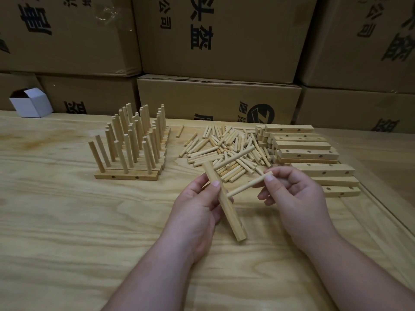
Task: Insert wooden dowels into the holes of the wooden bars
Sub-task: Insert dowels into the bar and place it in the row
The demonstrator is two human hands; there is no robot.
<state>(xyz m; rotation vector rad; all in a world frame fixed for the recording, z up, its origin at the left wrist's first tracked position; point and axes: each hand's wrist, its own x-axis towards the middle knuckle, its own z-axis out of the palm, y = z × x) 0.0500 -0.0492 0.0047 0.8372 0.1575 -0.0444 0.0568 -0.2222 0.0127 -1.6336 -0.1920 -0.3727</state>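
My left hand grips a wooden bar that slants from upper left to lower right above the table. A dowel sticks out of the bar's far end. My right hand pinches a second dowel at its right end; its left tip meets the bar's side near my left thumb. A heap of loose dowels lies behind the hands. Bare bars with holes are stacked at the right.
Several finished bars with upright dowels stand in rows at the left. A small white open box sits at the far left. Stacked cardboard cartons wall off the back of the wooden table.
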